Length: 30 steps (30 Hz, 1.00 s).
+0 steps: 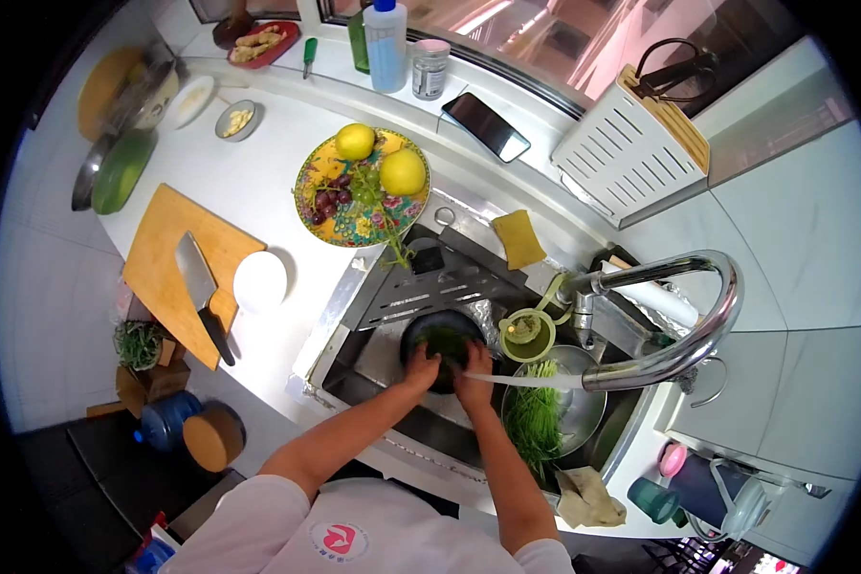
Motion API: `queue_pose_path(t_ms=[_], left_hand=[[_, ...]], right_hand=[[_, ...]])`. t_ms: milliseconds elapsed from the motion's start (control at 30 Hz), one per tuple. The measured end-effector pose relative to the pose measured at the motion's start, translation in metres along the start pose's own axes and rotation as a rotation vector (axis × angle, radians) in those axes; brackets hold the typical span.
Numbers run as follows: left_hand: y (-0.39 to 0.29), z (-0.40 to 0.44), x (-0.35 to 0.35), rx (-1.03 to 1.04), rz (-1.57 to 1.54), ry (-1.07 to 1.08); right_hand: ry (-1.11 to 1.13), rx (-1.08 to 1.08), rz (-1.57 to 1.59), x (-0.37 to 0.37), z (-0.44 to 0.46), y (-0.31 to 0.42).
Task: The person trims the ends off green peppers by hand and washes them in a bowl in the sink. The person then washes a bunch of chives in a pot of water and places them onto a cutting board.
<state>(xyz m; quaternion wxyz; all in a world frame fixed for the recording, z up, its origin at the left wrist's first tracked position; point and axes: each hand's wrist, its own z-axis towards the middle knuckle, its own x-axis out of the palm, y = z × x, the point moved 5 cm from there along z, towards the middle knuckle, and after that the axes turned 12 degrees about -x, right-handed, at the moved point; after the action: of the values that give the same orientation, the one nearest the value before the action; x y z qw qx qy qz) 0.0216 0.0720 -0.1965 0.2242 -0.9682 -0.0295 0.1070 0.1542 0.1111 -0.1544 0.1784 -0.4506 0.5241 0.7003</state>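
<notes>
A dark round bowl (413, 331) sits in the steel sink, with wet dark green leaves (446, 342) inside. My left hand (422, 368) reaches into its near side, fingers curled in on the greens. Beside it, my right hand (473, 375) also has its fingers bent into the leaves; some fingertips are hidden. Water (526, 380) runs from the curved metal faucet (722, 311) toward my right hand. To the right, long green stalks (534, 421) hang over a metal bowl (584, 402). A green strainer cup (528, 337) stands just behind that bowl.
A slotted drain board (440, 290) crosses the sink. Left on the counter are a cutting board (158, 253), a cleaver (198, 277) and a white bowl (260, 282). A patterned fruit plate (340, 231), yellow sponge (518, 239), phone (488, 126) and knife holder (631, 143) lie behind.
</notes>
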Motion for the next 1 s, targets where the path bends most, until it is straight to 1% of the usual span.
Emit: queue_pose_path(t_ms=[33,67,133,167,200,233,267,300,333,367,400,433,467,500,567,600,633,667,767,800,833,867,900,933,967,1000], left_hand=[[-0.004,0.006,-0.010,0.101,0.261,-0.153],[-0.004,0.013,-0.013,0.110,0.267,-0.155],[-0.016,0.018,-0.015,0.218,0.439,-0.190],[-0.022,0.022,-0.017,0.230,0.442,-0.196],[-0.028,0.022,-0.014,0.320,0.584,-0.188],[-0.029,0.021,-0.007,0.404,0.729,-0.169],[-0.029,0.021,-0.004,0.410,0.738,-0.158],[-0.034,0.022,0.002,0.480,0.761,-0.126],[-0.037,0.021,0.006,0.550,0.784,-0.096],[-0.038,0.018,0.007,0.559,0.792,-0.089],[-0.042,0.006,0.010,0.742,0.907,-0.138],[-0.045,-0.006,0.014,0.928,1.016,-0.185],[-0.047,-0.012,0.016,0.941,1.019,-0.175],[-0.048,-0.016,0.019,0.925,1.073,-0.130],[-0.047,-0.013,0.024,0.916,1.129,-0.073],[-0.043,-0.002,0.026,0.815,1.184,-0.024],[-0.039,0.009,0.027,0.713,1.239,0.023],[-0.039,0.015,0.029,0.722,1.242,0.032],[-0.038,0.021,0.025,0.699,1.353,-0.002],[-0.044,0.017,0.022,0.750,1.331,-0.019],[-0.047,0.013,0.019,0.796,1.310,-0.034],[-0.046,0.014,0.018,0.782,1.321,-0.031],[-0.049,0.019,0.017,0.703,1.179,-0.016],[-0.054,0.022,0.014,0.629,1.036,-0.005],[-0.056,0.020,0.012,0.628,1.045,-0.006],[-0.062,0.013,0.005,0.559,0.909,0.039]], right_hand=[[0.014,-0.058,-0.009,-0.001,0.005,0.009],[0.003,-0.057,-0.008,0.006,0.006,0.012],[0.378,0.015,-0.168,0.043,-0.001,0.008],[0.188,-0.148,-0.278,0.060,-0.008,-0.001],[0.177,-0.145,-0.277,0.051,0.004,0.004],[0.313,0.103,-0.131,0.035,0.014,0.006],[0.443,0.353,0.017,0.028,0.011,0.002],[0.436,0.365,0.015,0.044,0.001,-0.016],[0.327,0.243,-0.067,0.072,-0.012,-0.040],[0.217,0.120,-0.147,0.084,-0.016,-0.051],[0.207,0.131,-0.148,0.066,-0.015,-0.040],[0.139,0.117,-0.015,0.020,-0.010,-0.008],[0.070,0.101,0.114,-0.016,-0.008,0.014],[0.060,0.110,0.105,-0.033,-0.009,0.016],[-0.107,0.190,0.237,-0.067,-0.017,0.013],[-0.116,0.199,0.229,-0.086,-0.018,0.015],[-0.279,0.212,0.300,-0.112,-0.016,0.016],[-0.440,0.221,0.371,-0.138,-0.015,0.017],[-0.574,0.091,0.347,-0.205,0.008,0.038],[-0.611,0.063,0.321,-0.219,0.018,0.043],[-0.621,0.063,0.416,-0.224,0.029,0.039],[-0.633,0.061,0.509,-0.226,0.037,0.036],[-0.633,0.070,0.520,-0.229,0.043,0.042],[-0.618,0.034,0.381,-0.238,0.048,0.053],[-0.601,-0.002,0.239,-0.243,0.050,0.061],[-0.607,0.002,0.242,-0.237,0.048,0.058]])
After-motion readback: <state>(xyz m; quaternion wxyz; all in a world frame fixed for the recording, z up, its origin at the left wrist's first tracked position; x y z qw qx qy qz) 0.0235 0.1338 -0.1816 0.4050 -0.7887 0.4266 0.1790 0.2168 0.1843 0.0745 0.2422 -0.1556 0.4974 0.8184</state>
